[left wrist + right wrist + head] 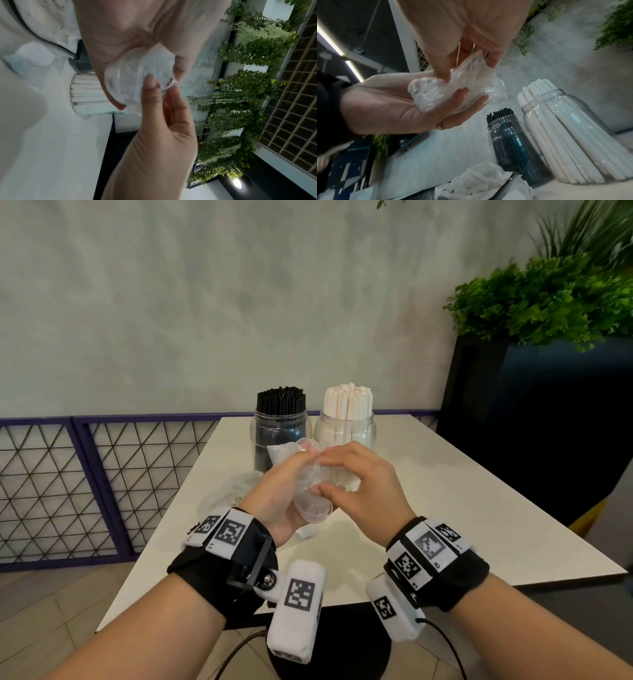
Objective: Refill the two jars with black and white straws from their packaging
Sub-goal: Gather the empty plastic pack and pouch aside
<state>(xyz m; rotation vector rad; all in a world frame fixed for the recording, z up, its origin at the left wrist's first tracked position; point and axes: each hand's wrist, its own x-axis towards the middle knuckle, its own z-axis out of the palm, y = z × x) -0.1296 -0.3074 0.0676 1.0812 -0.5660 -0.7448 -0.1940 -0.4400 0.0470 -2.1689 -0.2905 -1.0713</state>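
Observation:
Two clear jars stand at the back of the white table [462, 494]: the left jar [280, 429] is packed with black straws [502, 113], the right jar [346, 426] with white straws [559, 135]. In front of them, above the table, both hands work a crumpled clear plastic wrapper [310, 481] [137, 78] [453, 93]. My left hand [284, 491] cups and grips the wad in its palm. My right hand [356, 484] pinches the wrapper's upper edge between thumb and fingers. No straws are in either hand.
A second crumpled wrapper [236, 487] [481, 181] lies on the table left of my hands, with a black straw [506, 185] on it. A dark planter with green plants [548, 392] stands right of the table. A purple mesh railing [102, 474] runs along the left.

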